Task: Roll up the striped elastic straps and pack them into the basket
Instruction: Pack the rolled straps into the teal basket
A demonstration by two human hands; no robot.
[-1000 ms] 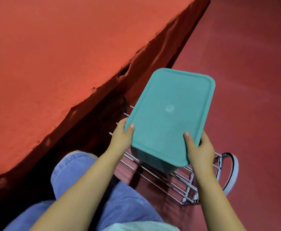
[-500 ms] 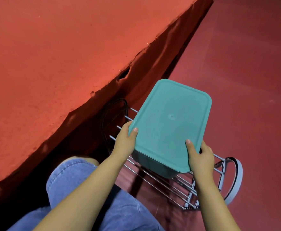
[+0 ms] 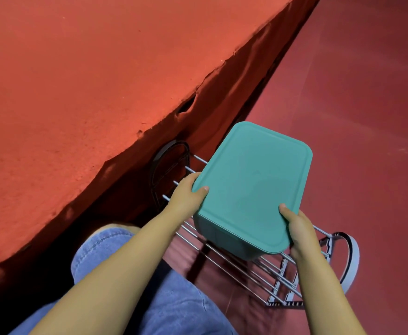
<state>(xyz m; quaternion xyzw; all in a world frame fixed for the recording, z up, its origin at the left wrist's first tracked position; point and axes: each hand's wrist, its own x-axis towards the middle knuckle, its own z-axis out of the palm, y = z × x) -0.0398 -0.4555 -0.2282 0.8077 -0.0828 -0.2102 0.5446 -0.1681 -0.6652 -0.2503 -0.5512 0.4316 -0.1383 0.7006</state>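
Green box [image 3: 251, 189] w/ lid on now lower than a sec ago — nearly down on wire rack [image 3: 266, 269] at 5 o'clock. Gripped at near corners: left hand [image 3: 186, 197] at 9, right hand [image 3: 297, 228] at 4, thumbs over lid. No straps in view; prob. stowing — can't tell if packed.

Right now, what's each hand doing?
Left hand: grips the teal bin at its near-left corner.
Right hand: grips the bin's near-right corner.
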